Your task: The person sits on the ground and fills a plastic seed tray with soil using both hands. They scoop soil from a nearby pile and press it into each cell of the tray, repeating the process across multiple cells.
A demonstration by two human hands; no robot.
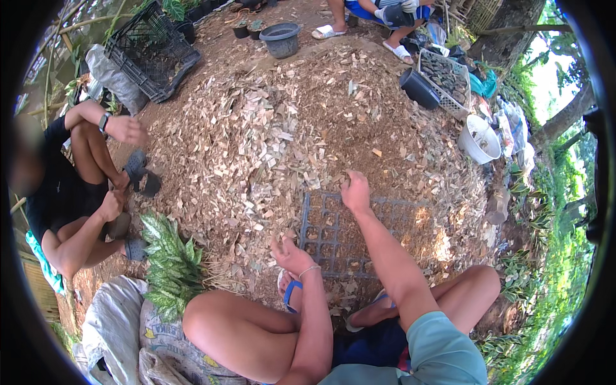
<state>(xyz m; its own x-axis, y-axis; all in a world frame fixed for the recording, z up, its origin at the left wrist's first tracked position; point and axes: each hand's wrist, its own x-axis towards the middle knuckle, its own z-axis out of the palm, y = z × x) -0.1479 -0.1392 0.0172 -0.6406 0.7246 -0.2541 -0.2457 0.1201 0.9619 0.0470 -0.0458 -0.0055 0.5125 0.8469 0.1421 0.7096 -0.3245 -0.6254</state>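
Note:
A dark plastic seedling tray [328, 234] lies on the ground before me, its square cells largely filled with brown soil or mulch. Over the tray's upper part is my right hand [356, 191], its fingers bent down; whether it pinches anything cannot be told. My left hand [292, 256], with a thin bracelet at the wrist, is just off the tray's left edge, fingers partly spread and no object visible in it. Chopped dry leaf pieces [250, 139] cover the mound beyond the tray. Cut variegated leafy plants [171, 264] lie to the left of my left hand.
At left a person [72, 192] sits by the mound; another person [385, 14] with gloves holds a dark pot at the top. A black crate [151, 53], a grey pot [280, 40], stacked black pots [419, 88], a white bucket [479, 140] and sacks [113, 317] stand around.

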